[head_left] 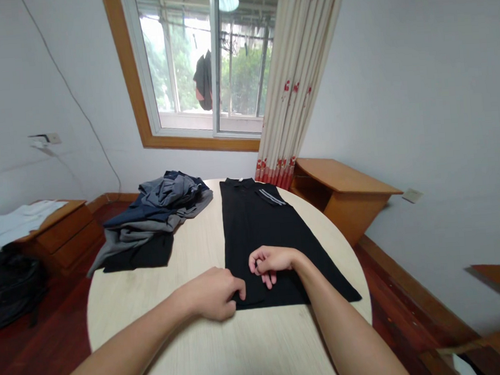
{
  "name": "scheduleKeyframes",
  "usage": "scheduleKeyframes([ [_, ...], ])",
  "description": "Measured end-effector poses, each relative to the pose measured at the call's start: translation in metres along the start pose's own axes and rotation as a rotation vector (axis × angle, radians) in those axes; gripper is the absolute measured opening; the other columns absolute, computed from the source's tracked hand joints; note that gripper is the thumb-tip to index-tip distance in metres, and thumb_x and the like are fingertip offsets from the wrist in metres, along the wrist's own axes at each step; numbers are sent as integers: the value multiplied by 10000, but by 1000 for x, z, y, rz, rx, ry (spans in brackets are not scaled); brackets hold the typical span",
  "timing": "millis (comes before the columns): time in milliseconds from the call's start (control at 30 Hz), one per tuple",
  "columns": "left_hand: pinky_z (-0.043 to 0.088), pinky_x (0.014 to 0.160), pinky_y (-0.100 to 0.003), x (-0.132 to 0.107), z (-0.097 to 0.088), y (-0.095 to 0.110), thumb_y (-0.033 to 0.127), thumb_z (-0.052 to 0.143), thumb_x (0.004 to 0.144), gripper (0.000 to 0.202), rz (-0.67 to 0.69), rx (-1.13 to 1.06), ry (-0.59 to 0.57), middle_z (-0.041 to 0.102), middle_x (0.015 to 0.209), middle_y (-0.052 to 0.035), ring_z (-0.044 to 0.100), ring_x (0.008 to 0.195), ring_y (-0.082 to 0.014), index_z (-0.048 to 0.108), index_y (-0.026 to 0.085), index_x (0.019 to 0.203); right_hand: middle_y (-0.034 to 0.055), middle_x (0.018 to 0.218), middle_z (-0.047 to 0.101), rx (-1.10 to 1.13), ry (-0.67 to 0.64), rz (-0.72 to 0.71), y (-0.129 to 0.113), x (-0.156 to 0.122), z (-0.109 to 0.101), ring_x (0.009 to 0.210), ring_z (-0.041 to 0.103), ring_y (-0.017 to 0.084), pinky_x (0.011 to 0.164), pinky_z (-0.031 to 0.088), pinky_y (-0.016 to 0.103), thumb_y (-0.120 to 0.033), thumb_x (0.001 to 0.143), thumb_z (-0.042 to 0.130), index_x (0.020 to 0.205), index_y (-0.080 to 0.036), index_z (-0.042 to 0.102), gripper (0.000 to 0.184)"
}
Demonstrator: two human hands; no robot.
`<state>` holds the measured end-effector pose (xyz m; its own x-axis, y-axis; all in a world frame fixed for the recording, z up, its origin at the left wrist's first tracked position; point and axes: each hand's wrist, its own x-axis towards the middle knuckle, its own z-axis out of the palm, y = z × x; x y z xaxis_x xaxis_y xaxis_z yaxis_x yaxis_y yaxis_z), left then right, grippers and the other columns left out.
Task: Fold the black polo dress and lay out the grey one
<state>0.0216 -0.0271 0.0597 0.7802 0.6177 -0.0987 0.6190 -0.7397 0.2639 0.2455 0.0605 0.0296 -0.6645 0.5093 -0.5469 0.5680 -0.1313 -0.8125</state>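
A black polo shirt (261, 226) lies flat on the round table, with its collar at the far end and its hem toward me. Its left side is folded inward, and a sleeve cuff (272, 197) with pale stripes lies across the upper right part. My left hand (217, 294) is curled at the near left corner of the shirt, thumb and forefinger at the cloth's edge; its other fingers are hidden. Over the lower middle of the shirt hovers my right hand (272, 263), fingers loosely bent and apart, with nothing in them.
A heap of grey, navy and black clothes (157, 211) covers the far left of the pale round table (192, 340). Beyond the table stand a wooden desk (344, 186) at right and a wooden cabinet (65, 234) at left. A black backpack (11, 284) sits at far left.
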Motion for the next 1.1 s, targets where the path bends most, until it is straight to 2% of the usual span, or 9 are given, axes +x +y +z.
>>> scheduleKeyframes([
  [133, 448, 610, -292, 2, 4, -1, 334, 664, 734, 371, -13, 25, 29, 675, 717, 10, 652, 682, -226, 629, 253, 1094, -42, 551, 643, -18, 18, 40, -1, -6, -2, 463, 659, 126, 422, 493, 157, -96, 740, 531, 866, -177, 539, 150],
  [233, 449, 620, -294, 3, 8, -3, 378, 711, 709, 360, -1, 49, 37, 684, 808, -1, 654, 731, -228, 623, 245, 1033, -40, 546, 647, -33, 38, 65, -2, -11, -4, 459, 656, 122, 425, 485, 150, -106, 746, 532, 871, -175, 539, 144],
  [433, 439, 642, -271, 7, 13, -7, 234, 631, 764, 109, 14, 59, 42, 694, 827, 0, 645, 742, -188, 660, 230, 868, -33, 537, 653, -73, 34, 122, 1, -11, -7, 476, 666, 127, 446, 488, 154, -127, 750, 537, 872, -177, 534, 132],
  [700, 406, 587, -252, 6, 6, -3, 164, 608, 748, 100, 3, -10, 7, 707, 737, -7, 633, 668, -174, 693, 217, 751, -15, 568, 680, -137, -25, 175, 2, -8, -5, 482, 664, 125, 468, 479, 163, -137, 743, 576, 854, -184, 533, 127],
  [833, 369, 533, -234, -1, 0, -3, 129, 640, 691, 111, -34, -66, -80, 690, 657, 17, 582, 579, -147, 708, 216, 697, -24, 607, 693, -161, -132, 202, -4, -8, 1, 495, 661, 116, 487, 477, 169, -128, 738, 580, 862, -188, 532, 146],
  [900, 367, 527, -225, -4, -4, -7, 146, 681, 692, 75, -66, -139, -137, 690, 648, 28, 565, 557, -129, 715, 212, 683, -21, 621, 688, -188, -125, 164, -6, -7, 5, 494, 649, 117, 490, 474, 184, -140, 759, 578, 873, -184, 549, 125],
  [933, 373, 527, -221, -5, -6, -10, 187, 714, 707, 30, -83, -195, -164, 690, 649, 30, 564, 555, -124, 720, 207, 686, -19, 622, 679, -206, -57, 103, -7, -5, 8, 494, 640, 118, 493, 472, 194, -156, 781, 573, 880, -181, 560, 103],
  [1000, 407, 550, -219, -3, -7, -19, 318, 738, 772, 132, -114, -296, -138, 695, 671, 17, 585, 580, -127, 736, 191, 738, -9, 650, 669, -271, 226, -102, -8, 1, 11, 540, 638, 127, 534, 482, 221, -202, 834, 563, 911, -179, 589, 84],
  [1100, 502, 805, -276, 9, 0, -37, 406, 584, 932, 305, -140, -271, 211, 741, 966, -63, 666, 882, -189, 733, 164, 1044, 40, 839, 707, -427, 717, -401, -8, 14, 13, 754, 670, 166, 707, 512, 283, -276, 895, 559, 1002, -192, 631, 154],
])
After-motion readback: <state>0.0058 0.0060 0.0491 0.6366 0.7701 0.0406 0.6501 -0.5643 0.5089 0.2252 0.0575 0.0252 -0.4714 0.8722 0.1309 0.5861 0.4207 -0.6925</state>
